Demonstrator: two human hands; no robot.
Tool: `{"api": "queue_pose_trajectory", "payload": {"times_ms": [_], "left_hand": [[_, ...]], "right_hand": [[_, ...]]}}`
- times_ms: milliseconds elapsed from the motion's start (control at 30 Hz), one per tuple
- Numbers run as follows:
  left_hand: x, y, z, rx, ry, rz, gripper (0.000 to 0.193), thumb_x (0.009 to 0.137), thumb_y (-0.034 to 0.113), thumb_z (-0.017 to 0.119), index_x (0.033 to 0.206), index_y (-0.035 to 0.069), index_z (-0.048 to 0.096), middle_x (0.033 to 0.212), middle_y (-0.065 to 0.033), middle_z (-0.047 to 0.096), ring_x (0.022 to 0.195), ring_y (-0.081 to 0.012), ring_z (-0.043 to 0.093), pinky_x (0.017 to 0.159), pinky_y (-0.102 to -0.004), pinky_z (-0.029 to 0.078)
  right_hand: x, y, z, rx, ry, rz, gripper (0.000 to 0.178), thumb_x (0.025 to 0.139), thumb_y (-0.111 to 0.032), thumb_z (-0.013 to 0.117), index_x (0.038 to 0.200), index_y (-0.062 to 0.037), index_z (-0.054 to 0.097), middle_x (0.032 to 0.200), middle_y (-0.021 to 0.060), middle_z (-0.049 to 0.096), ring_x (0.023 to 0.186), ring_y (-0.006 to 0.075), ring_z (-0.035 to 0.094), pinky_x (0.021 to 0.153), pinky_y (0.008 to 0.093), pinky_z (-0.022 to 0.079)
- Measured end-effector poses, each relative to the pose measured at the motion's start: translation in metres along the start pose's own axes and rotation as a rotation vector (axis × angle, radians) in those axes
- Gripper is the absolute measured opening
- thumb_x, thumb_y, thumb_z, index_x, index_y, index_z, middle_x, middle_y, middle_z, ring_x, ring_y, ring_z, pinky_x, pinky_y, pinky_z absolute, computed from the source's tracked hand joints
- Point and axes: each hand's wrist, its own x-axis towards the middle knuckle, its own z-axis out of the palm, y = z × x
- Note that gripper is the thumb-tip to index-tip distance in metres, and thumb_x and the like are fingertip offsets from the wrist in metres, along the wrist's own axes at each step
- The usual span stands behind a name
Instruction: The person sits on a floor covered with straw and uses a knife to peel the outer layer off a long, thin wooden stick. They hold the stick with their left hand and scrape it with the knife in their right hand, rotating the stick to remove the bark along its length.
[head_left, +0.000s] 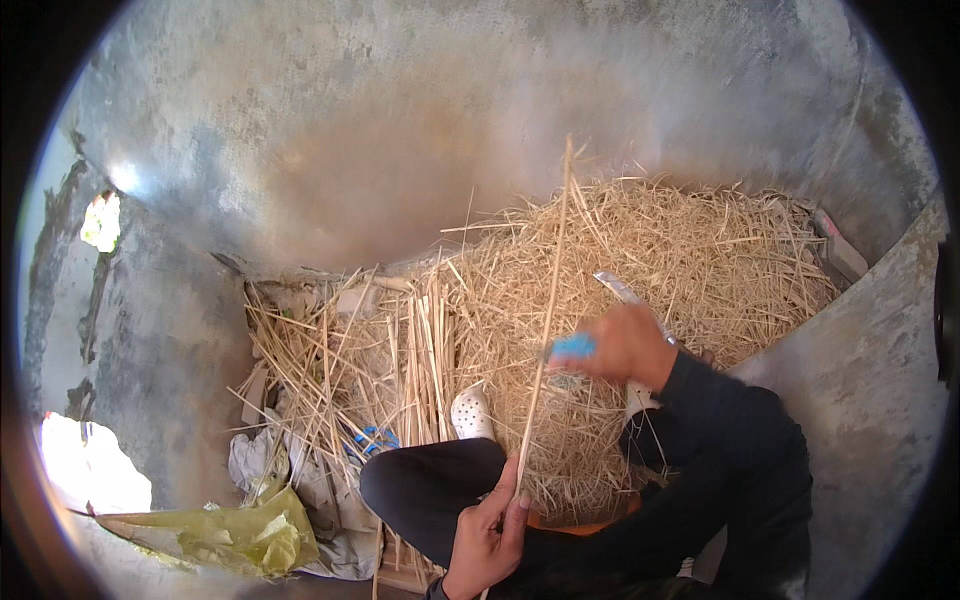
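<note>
My left hand (487,543), low in the middle, pinches the lower end of a long, thin, straw-coloured stalk (551,310). The stalk slants up and away, with frayed wisps near its tip. My right hand (628,343), blurred by motion, is closed beside the stalk's middle. From its far side juts a narrow silver blade-like tool (620,288), its other end hidden by the hand. A bright blue covering (573,347) shows at the finger ends against the stalk. Whether those fingers also grip the stalk cannot be made out.
A heap of dry shavings and straw (680,250) spreads before me by the grey wall (400,120). Cut stalks (428,345) lie at its left. A pale perforated clog (471,414) is on my foot. Yellowish plastic sheeting (270,540) lies lower left.
</note>
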Motion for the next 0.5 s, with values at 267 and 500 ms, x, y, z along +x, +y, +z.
{"api": "queue_pose_trajectory", "payload": {"times_ms": [267, 500], "left_hand": [[-0.002, 0.026, -0.005, 0.108, -0.009, 0.073, 0.039, 0.094, 0.011, 0.048, 0.131, -0.002, 0.047, 0.084, -0.0222, 0.062, 0.075, -0.0138, 0.057, 0.07, -0.0304, 0.048], [-0.004, 0.016, -0.003, 0.152, 0.008, 0.152, 0.04, 0.094, 0.011, 0.048, 0.132, -0.001, 0.047, 0.083, -0.0221, 0.061, 0.066, -0.0139, 0.053, 0.065, -0.028, 0.047]], "right_hand": [[-0.009, -0.016, 0.007, 0.07, 0.0, -0.152, 0.08, 0.079, -0.08, 0.039, 0.054, -0.0067, 0.062, 0.041, 0.0101, 0.049, 0.041, 0.0257, 0.055, 0.045, 0.0391, 0.045], [-0.006, -0.018, -0.005, 0.124, -0.038, -0.096, 0.085, 0.078, -0.081, 0.037, 0.06, -0.003, 0.066, 0.045, 0.0133, 0.052, 0.047, 0.0315, 0.057, 0.051, 0.0443, 0.046]]}}
